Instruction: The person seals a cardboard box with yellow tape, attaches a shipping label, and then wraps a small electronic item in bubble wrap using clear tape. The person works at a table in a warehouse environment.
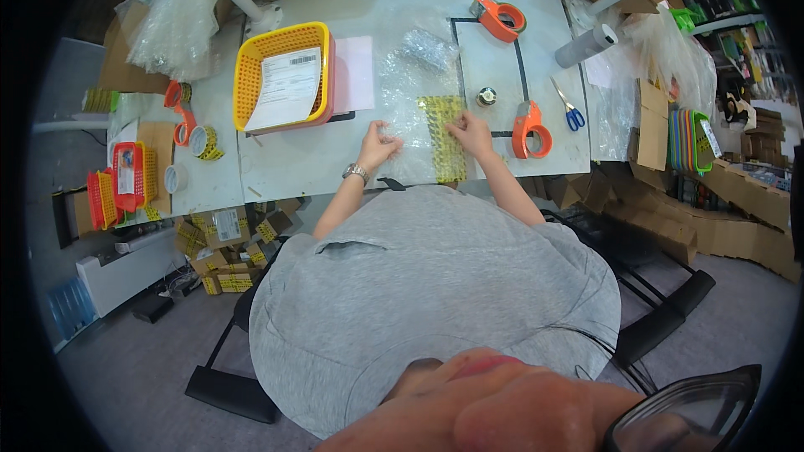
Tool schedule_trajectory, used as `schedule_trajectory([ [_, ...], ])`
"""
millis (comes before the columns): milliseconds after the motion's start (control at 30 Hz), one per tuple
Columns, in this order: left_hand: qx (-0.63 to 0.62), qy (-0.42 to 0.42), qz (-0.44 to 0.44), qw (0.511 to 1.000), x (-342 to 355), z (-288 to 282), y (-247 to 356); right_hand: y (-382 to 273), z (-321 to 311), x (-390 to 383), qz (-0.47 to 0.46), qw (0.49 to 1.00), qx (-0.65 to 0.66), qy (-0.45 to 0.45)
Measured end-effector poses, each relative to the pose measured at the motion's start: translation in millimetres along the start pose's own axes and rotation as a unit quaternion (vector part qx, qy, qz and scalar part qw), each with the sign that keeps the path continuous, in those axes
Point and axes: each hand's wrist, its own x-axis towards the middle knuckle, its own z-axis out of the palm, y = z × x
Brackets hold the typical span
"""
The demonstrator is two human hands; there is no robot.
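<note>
A sheet of clear bubble wrap [402, 109] lies flat on the table in front of me. Along its right side runs a wide strip of yellow packing tape [450, 159] with black print. My right hand [474, 136] rests at the right edge of this strip, thumb and fingers pinched on the tape. At the wrap's left edge is my left hand [379, 148], fingers curved with the tips apart; a metal watch [356, 172] circles that wrist. A small crumpled bubble-wrap bundle [430, 48] sits on the far part of the sheet.
Left of the wrap stands a yellow basket [240, 75] holding a printed paper [289, 88]. Orange tape dispensers [531, 131], a small round dark-topped item [486, 97], blue-handled scissors [574, 117] and a grey cylindrical bottle [586, 46] are to the right. Tape rolls [203, 142] lie far left.
</note>
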Motion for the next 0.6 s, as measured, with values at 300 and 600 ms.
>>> schedule_trajectory([
  [300, 0.536, 0.109, 0.376, 0.748, -24, 21, 14, 20, -15, 35, -0.176, 0.846, -0.178, 0.471],
  [600, 0.525, 0.038, 0.341, 0.779, -15, 18, -23, -15, -5, 20, -0.328, 0.923, -0.039, 0.198],
])
